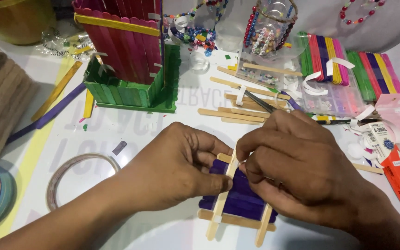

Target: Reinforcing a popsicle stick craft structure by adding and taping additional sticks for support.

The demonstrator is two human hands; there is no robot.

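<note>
Lower centre: left hand (177, 169) pinches purple stick panel (241, 196); right hand (297, 159) fingertips closed on plain cross-stick (223, 194), pressing it down. Judged step: fixing frame; alignment needs care.

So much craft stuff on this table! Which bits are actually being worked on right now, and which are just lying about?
In hand:
- purple stick panel
- plain wooden sticks framing it
- left hand and right hand, both pressing on it

Lying about:
- red and green stick box
- tape roll
- bundles of coloured sticks
- beads
- loose plain sticks
</note>
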